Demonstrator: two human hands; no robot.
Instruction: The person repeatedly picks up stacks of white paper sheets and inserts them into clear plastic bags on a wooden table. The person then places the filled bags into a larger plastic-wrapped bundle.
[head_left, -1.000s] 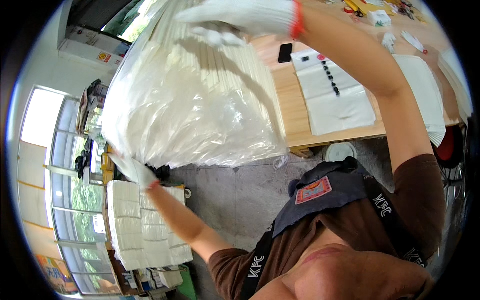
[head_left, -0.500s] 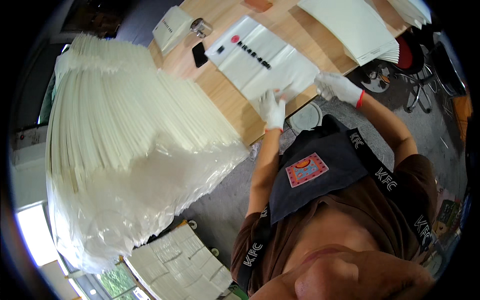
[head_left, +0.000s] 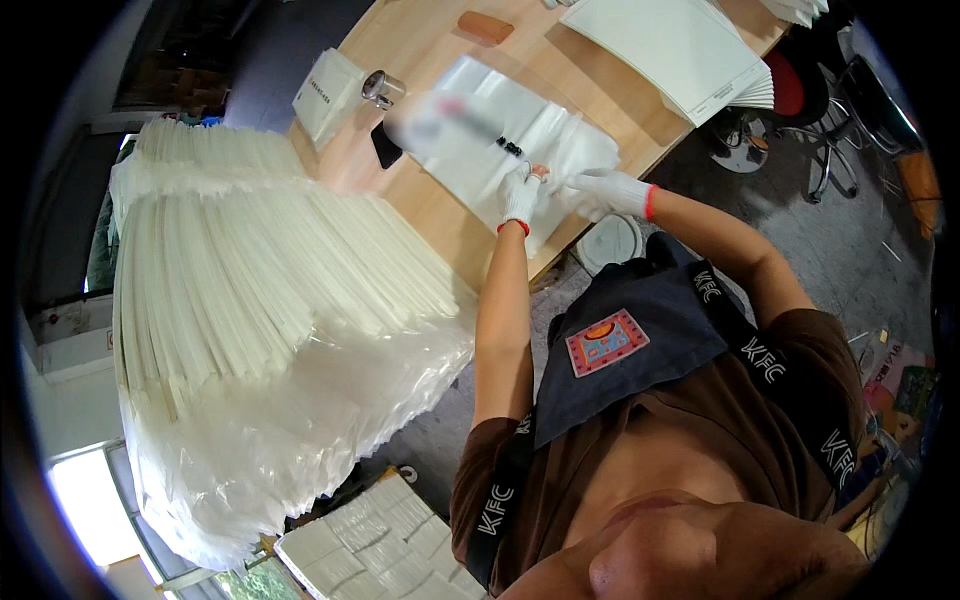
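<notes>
A translucent white plastic bag [head_left: 560, 130] with dark printing lies on the wooden table [head_left: 430, 205], its near end wrinkled and partly raised. My left hand [head_left: 521, 194], in a white knit glove with a red cuff, is closed on the near part of the bag, its fingertips bare. Close beside it, my gloved right hand [head_left: 612, 192] has its fingers bent against the bag's near right edge; the fingertips are somewhat blurred. The far left part of the bag is smeared in the picture.
A huge bundle of white sheets in clear plastic [head_left: 250, 270] stands at the left. On the table are a phone [head_left: 385, 147], a metal-and-clear cup [head_left: 382, 88], a white packet [head_left: 328, 97], an orange-brown block [head_left: 486, 27] and stacked white sheets [head_left: 670, 55]. A round white lid [head_left: 608, 244] sits below the edge.
My right hand has moved left, closer to my left hand. The bag's near end has become more crumpled. The whole view has shifted slightly.
</notes>
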